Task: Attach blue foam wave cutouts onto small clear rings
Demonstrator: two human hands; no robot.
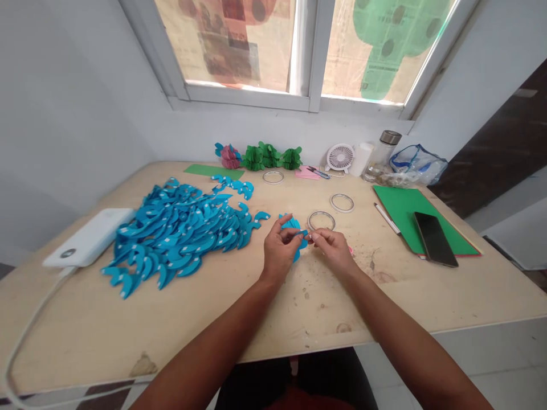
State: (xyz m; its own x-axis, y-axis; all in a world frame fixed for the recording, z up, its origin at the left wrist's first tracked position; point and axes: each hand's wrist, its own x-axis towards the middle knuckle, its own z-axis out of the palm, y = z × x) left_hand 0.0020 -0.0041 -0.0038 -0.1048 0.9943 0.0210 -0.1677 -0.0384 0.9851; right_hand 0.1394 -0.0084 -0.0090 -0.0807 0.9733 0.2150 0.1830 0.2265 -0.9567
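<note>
My left hand (280, 247) is closed in a pinch on a small blue paper piece (302, 234) over the middle of the table. Against the right end of that piece, my right hand (331, 245) pinches with thumb and forefinger. A tiny whitish spot shows at its fingertips, too small to make out. More blue paper (290, 223) lies just behind and below my left fingers, partly hidden by them. To the left spreads a large heap of curved blue paper pieces (183, 228), many bearing small white squares. Just beyond my right hand is a roll of tape (321, 213), seemingly double-sided.
A white power bank (89, 236) with a cable sits left of the heap. Folded green paper shapes (269, 156) and a small fan (340, 157) line the wall. At right, a phone (435, 239) rests on green sheets (410, 210) beside a pen (387, 218).
</note>
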